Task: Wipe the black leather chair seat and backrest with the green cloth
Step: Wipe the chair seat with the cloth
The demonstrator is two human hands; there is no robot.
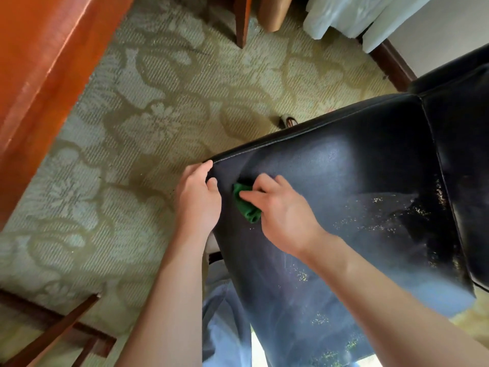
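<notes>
The black leather chair seat (344, 186) fills the right half of the view, dusty and flecked with pale crumbs near its right side. Its backrest (460, 144) rises at the far right. My left hand (198, 197) grips the seat's front left corner, fingers curled over the edge. My right hand (277, 210) holds the bunched green cloth (247, 205) and presses it on the seat just right of that corner. Most of the cloth is hidden under my fingers.
A floral patterned carpet (148, 133) covers the floor. An orange-brown wooden furniture side (45, 75) runs along the left. Wooden legs (242, 22) stand at the top, a wooden frame (58, 332) at bottom left. White fabric (344, 14) hangs top right.
</notes>
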